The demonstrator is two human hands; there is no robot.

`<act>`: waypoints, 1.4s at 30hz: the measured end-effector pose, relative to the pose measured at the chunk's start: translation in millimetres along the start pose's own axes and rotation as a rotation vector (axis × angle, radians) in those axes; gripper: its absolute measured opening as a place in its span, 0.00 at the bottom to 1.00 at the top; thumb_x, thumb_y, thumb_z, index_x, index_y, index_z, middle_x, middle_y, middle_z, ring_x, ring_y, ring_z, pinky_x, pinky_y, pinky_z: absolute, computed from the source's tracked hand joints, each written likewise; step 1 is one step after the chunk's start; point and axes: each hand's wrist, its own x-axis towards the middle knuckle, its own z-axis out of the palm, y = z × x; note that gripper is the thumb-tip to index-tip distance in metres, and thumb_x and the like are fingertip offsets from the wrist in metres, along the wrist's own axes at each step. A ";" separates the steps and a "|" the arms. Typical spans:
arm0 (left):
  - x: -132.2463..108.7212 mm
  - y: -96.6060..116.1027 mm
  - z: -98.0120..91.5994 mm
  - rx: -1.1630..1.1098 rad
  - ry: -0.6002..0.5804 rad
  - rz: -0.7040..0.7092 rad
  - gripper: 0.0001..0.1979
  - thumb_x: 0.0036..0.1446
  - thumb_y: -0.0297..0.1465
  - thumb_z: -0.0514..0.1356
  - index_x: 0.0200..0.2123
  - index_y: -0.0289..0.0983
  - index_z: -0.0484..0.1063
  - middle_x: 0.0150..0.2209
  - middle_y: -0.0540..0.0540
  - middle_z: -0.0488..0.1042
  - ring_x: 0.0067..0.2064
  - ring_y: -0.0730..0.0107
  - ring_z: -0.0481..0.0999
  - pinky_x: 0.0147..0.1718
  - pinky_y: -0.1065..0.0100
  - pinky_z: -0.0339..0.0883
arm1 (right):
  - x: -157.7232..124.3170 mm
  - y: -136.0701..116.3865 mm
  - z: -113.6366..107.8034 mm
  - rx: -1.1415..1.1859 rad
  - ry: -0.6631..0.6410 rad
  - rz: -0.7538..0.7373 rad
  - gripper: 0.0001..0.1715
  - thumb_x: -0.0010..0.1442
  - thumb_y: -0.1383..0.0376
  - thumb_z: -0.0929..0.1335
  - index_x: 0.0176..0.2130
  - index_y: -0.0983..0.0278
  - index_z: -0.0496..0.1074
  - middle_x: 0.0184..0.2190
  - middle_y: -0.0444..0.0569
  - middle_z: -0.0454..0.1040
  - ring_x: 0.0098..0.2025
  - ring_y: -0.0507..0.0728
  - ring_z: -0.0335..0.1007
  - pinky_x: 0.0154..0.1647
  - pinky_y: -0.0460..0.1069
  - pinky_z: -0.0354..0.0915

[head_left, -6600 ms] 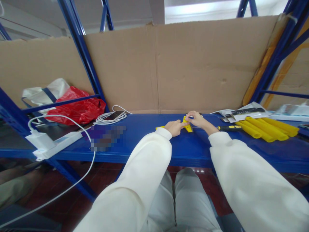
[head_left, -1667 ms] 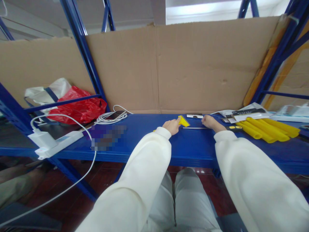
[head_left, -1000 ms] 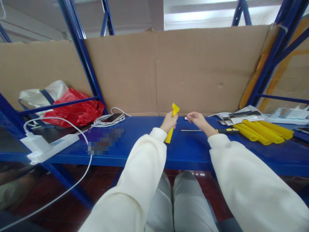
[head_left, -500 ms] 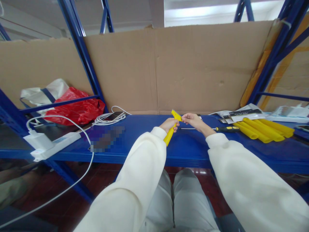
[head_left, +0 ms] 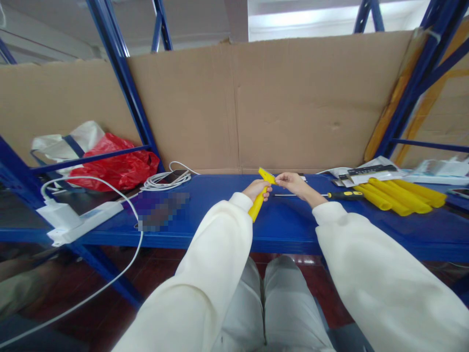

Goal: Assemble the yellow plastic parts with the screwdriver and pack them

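Note:
My left hand (head_left: 258, 188) is wrapped round the handle of a yellow scraper (head_left: 257, 207), held tilted above the blue shelf (head_left: 220, 220). The scraper's flat head (head_left: 266, 175) points up and to the right. My right hand (head_left: 292, 182) pinches at that head with thumb and forefinger; whatever small piece it holds there is too small to make out. A yellow-and-black screwdriver (head_left: 335, 195) lies on the shelf just right of my right wrist.
Several yellow handles (head_left: 403, 193) and flat packets (head_left: 370, 171) lie at the right. A coiled white cable with a phone (head_left: 166, 178), a red bag (head_left: 113, 164) and a white power strip (head_left: 78, 220) sit at the left. Cardboard (head_left: 293, 107) backs the shelf.
Earlier the scraper lay on the shelf under both hands. My left hand lifted it by the handle, then lowered it slightly, and my right hand came in to pinch at its head.

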 end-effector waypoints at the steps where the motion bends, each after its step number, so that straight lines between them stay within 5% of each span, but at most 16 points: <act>1: 0.7 -0.4 -0.3 -0.005 0.000 0.000 0.10 0.62 0.19 0.54 0.33 0.40 0.61 0.20 0.59 0.60 0.14 0.80 0.54 0.16 0.77 0.51 | 0.5 1.4 -0.4 -0.004 0.000 -0.012 0.12 0.51 0.61 0.78 0.27 0.61 0.74 0.29 0.46 0.79 0.33 0.54 0.72 0.42 0.51 0.72; 17: -2.9 4.0 1.1 -0.044 -0.020 -0.019 0.11 0.64 0.18 0.52 0.34 0.40 0.61 0.20 0.60 0.58 0.13 0.80 0.54 0.15 0.77 0.51 | -0.8 3.7 -3.3 -0.104 0.055 -0.156 0.19 0.49 0.49 0.76 0.28 0.60 0.74 0.29 0.48 0.78 0.34 0.57 0.70 0.48 0.58 0.70; 27: -4.3 2.7 1.1 -0.055 -0.050 -0.001 0.12 0.67 0.19 0.49 0.34 0.40 0.60 0.19 0.60 0.59 0.13 0.81 0.53 0.14 0.78 0.51 | 0.5 6.2 -4.0 -0.104 0.089 -0.080 0.19 0.48 0.51 0.79 0.29 0.59 0.73 0.31 0.47 0.77 0.36 0.58 0.71 0.49 0.58 0.72; 33: -8.7 6.6 4.1 -0.038 -0.049 -0.015 0.12 0.68 0.19 0.48 0.34 0.40 0.60 0.19 0.61 0.57 0.12 0.81 0.52 0.14 0.78 0.50 | 0.5 7.3 -3.7 -0.096 0.186 -0.021 0.17 0.48 0.59 0.78 0.37 0.60 0.75 0.43 0.50 0.79 0.49 0.62 0.73 0.61 0.62 0.68; 42: -7.7 4.1 -0.1 -0.064 -0.068 -0.001 0.10 0.64 0.19 0.53 0.35 0.40 0.61 0.21 0.61 0.57 0.14 0.81 0.53 0.15 0.78 0.50 | -2.7 5.3 -4.6 -0.034 0.101 0.030 0.19 0.54 0.60 0.75 0.47 0.59 0.76 0.54 0.51 0.80 0.58 0.61 0.72 0.67 0.62 0.64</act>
